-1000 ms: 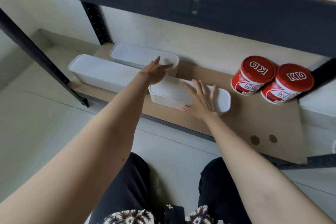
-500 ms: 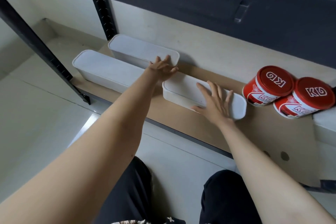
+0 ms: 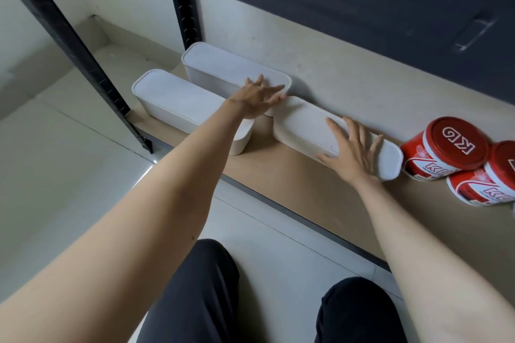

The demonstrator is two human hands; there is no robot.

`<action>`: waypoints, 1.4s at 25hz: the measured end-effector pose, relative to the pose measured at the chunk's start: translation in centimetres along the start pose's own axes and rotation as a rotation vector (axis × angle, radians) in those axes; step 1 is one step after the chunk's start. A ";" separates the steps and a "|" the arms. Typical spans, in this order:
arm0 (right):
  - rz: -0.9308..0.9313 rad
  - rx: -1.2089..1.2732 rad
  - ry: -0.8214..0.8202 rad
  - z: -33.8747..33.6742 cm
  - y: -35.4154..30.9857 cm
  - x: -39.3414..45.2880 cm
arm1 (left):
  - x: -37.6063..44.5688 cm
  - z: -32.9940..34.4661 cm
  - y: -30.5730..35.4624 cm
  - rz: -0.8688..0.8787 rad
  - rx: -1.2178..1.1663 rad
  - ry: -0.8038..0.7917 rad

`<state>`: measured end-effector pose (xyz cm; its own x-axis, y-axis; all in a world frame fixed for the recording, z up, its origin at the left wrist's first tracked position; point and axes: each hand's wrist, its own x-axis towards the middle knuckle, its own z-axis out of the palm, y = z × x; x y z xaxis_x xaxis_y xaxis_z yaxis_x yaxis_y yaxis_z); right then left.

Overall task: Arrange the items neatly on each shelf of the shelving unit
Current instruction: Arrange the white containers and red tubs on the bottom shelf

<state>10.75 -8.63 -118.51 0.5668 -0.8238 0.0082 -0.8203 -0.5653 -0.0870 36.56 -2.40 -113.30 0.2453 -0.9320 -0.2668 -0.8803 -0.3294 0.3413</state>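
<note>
Shelf (image 3: pixel 306 184) of brown board, tiled floor (image 3: pixel 69 175)

Three long, round-cornered plastic boxes (image 3: pixel 306 122) with lids are plain matte white. Two round tubs (image 3: pixel 443 147) have glossy red lids with white lettering and red-and-white printed sides. The flat shelf board (image 3: pixel 292 175) is plain tan, and its metal frame posts (image 3: pixel 83 56) are black.
</note>
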 end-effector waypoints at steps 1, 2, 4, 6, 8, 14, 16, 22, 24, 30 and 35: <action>0.000 -0.002 0.008 0.0 0.0 0.3 | 0.1 -0.1 -0.5 -0.015 0.018 0.018; 0.000 -0.003 0.015 0.0 0.1 0.6 | 0.4 -0.1 -1.2 -0.032 0.044 0.029; -0.004 -0.008 0.018 0.0 0.2 1.2 | 0.8 -0.3 -2.4 -0.054 0.072 0.034; -0.006 -0.003 0.015 0.0 0.4 1.8 | 1.4 -0.4 -3.2 -0.048 0.061 0.034; 0.002 0.016 -0.001 -0.1 0.6 2.5 | 1.8 -0.4 -3.5 -0.043 0.034 0.044; -0.012 0.035 -0.041 -0.6 1.4 4.7 | 2.3 0.0 -4.3 -0.003 0.005 0.082; -0.012 0.037 -0.038 -0.7 1.5 5.2 | 2.4 0.0 -4.5 0.017 -0.001 0.104; -0.010 0.035 -0.038 -0.7 1.6 6.1 | 2.9 0.1 -5.1 0.046 -0.016 0.119; -0.017 0.030 -0.048 -0.8 1.7 6.4 | 3.0 0.1 -5.2 0.055 -0.014 0.122; -0.008 0.043 -0.063 -0.7 1.8 6.9 | 3.3 0.1 -5.6 0.072 -0.015 0.126; -0.013 0.043 -0.062 -0.8 1.7 7.2 | 3.5 0.3 -5.6 0.075 0.018 0.125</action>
<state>13.32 -15.54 -117.83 0.5818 -0.8116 -0.0522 -0.8098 -0.5721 -0.1303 42.26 -3.73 -116.42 0.2262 -0.9658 -0.1264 -0.9048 -0.2564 0.3399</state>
